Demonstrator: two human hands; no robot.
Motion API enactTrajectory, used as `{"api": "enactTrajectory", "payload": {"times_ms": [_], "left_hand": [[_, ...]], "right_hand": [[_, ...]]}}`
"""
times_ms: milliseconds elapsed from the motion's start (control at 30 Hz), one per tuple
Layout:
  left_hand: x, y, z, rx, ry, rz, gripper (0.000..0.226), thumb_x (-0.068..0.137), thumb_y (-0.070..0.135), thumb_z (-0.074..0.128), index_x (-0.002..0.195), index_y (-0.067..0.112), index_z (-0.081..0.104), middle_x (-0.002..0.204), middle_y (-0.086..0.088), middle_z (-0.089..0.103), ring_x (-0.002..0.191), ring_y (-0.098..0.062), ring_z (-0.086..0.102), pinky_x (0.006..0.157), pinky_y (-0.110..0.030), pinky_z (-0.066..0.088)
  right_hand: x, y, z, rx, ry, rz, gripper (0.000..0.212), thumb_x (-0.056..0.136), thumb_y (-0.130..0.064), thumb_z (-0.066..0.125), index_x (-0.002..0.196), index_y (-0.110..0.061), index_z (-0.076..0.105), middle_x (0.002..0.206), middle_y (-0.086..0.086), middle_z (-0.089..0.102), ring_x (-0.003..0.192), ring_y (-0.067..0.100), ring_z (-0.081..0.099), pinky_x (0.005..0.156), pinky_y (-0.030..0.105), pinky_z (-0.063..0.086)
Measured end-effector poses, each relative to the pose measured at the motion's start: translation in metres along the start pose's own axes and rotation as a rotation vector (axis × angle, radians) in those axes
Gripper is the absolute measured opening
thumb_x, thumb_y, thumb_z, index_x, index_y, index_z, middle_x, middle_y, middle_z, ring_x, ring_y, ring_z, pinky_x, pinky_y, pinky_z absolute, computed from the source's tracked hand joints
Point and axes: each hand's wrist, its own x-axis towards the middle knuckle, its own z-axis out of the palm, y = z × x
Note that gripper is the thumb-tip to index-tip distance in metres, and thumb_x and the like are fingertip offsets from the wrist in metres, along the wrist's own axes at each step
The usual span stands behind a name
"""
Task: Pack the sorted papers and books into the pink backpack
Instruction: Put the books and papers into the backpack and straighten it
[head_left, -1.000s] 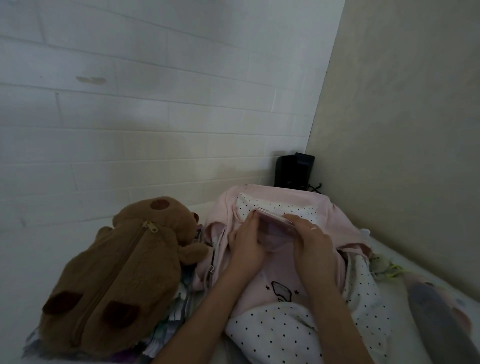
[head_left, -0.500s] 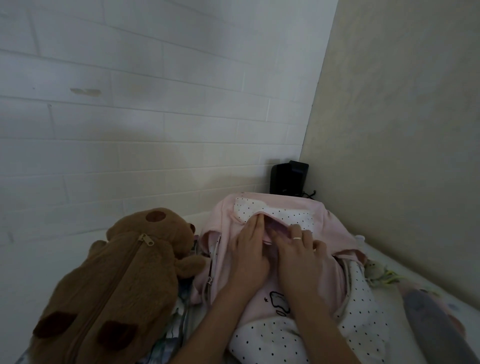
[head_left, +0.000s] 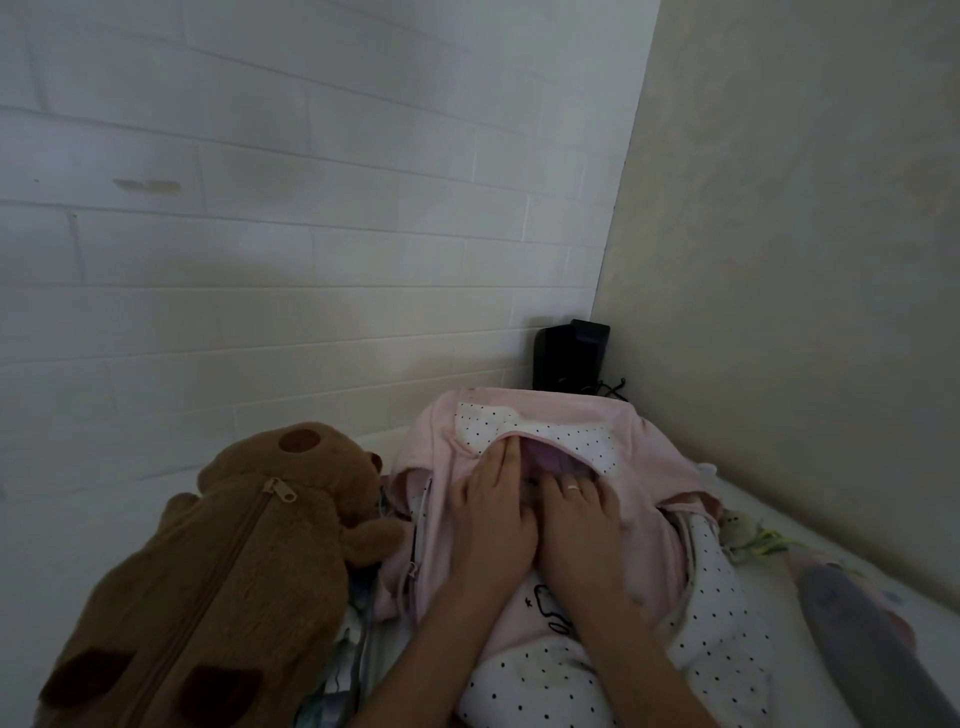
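**Both hands at the backpack's top pocket**

While the brown bear-shaped plush bag (head_left: 208, 571) lies at 8 o'clock with its zipper up, the pink backpack (head_left: 649, 499) sits just beside it at centre, on a white surface. Left hand (head_left: 493, 499) lies flat on the pink fabric, fingers straight and relaxed, tips at the polka-dot pocket opening toward 12 o'clock. Right hand (head_left: 576, 514), wearing a ring, touches it side by side, fingers reaching into the same opening onto a purple item (head_left: 550, 457); whether they pinch it I cannot tell. A black speaker (head_left: 571, 358) stands in the corner at 1 o'clock. A grey object (head_left: 872, 649) lies at 4 o'clock.
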Motion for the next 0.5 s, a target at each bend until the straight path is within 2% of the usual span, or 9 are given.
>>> {"api": "enactTrajectory", "payload": {"times_ms": [67, 133, 200, 267, 300, 400, 500], "left_hand": [[0.0006, -0.0011, 0.0002, 0.077, -0.037, -0.018, 0.064, 0.086, 0.019, 0.04, 0.148, 0.019, 0.023, 0.155, 0.003, 0.025, 0.142, -0.011, 0.022, 0.113, -0.036, 0.017], [-0.0016, -0.0002, -0.004, 0.125, -0.018, -0.03, 0.056, 0.081, 0.027, 0.037, 0.137, 0.023, 0.043, 0.144, 0.006, 0.043, 0.134, -0.011, 0.037, 0.108, -0.045, 0.027], [-0.0038, 0.0011, -0.0058, 0.182, 0.055, 0.008, 0.046, 0.071, 0.031, 0.034, 0.106, 0.027, 0.064, 0.112, 0.01, 0.065, 0.112, -0.012, 0.059, 0.092, -0.051, 0.043], [-0.0063, -0.0018, -0.0059, 0.268, 0.054, 0.041, 0.033, 0.068, 0.033, 0.035, 0.082, 0.031, 0.065, 0.084, 0.017, 0.068, 0.094, -0.011, 0.066, 0.081, -0.052, 0.048], [-0.0065, -0.0033, -0.0052, 0.313, 0.026, 0.056, 0.028, 0.07, 0.035, 0.037, 0.076, 0.032, 0.064, 0.077, 0.019, 0.067, 0.091, -0.009, 0.066, 0.08, -0.052, 0.049], [-0.0063, -0.0065, -0.0014, 0.368, -0.041, 0.078, 0.027, 0.075, 0.039, 0.038, 0.069, 0.034, 0.065, 0.071, 0.023, 0.066, 0.085, -0.004, 0.065, 0.084, -0.055, 0.049], [-0.0049, -0.0066, 0.0024, 0.377, -0.042, 0.066, 0.028, 0.076, 0.037, 0.037, 0.074, 0.028, 0.064, 0.075, 0.014, 0.064, 0.082, -0.009, 0.066, 0.083, -0.053, 0.051]], "right_hand": [[-0.0013, -0.0007, -0.002, 0.018, -0.016, 0.03, 0.047, 0.071, -0.031, 0.036, 0.105, -0.018, 0.066, 0.091, -0.001, 0.07, 0.087, 0.022, 0.067, 0.094, 0.044, 0.037], [-0.0001, -0.0008, -0.0031, 0.025, -0.011, 0.079, 0.055, 0.07, -0.034, 0.036, 0.115, -0.017, 0.063, 0.099, 0.0, 0.071, 0.094, 0.022, 0.067, 0.098, 0.048, 0.042], [-0.0002, -0.0014, -0.0071, 0.034, -0.026, 0.131, 0.057, 0.068, -0.035, 0.044, 0.118, -0.011, 0.06, 0.081, 0.001, 0.072, 0.079, 0.022, 0.069, 0.092, 0.053, 0.046], [0.0005, 0.0012, -0.0055, 0.004, -0.019, 0.125, 0.051, 0.062, -0.032, 0.056, 0.107, -0.01, 0.062, 0.065, -0.001, 0.068, 0.064, 0.021, 0.066, 0.083, 0.051, 0.051], [0.0012, 0.0025, -0.0039, -0.005, 0.0, 0.115, 0.045, 0.062, -0.031, 0.057, 0.102, -0.012, 0.063, 0.068, 0.0, 0.069, 0.066, 0.022, 0.066, 0.081, 0.047, 0.05], [0.0041, 0.0037, -0.0017, 0.021, 0.035, 0.107, 0.036, 0.071, -0.031, 0.045, 0.098, -0.017, 0.065, 0.09, 0.0, 0.069, 0.083, 0.023, 0.065, 0.084, 0.038, 0.031], [0.0044, 0.0041, -0.0032, 0.087, 0.048, 0.062, 0.025, 0.076, -0.032, 0.042, 0.081, -0.024, 0.065, 0.085, 0.0, 0.061, 0.077, 0.024, 0.057, 0.074, 0.033, 0.027]]}}
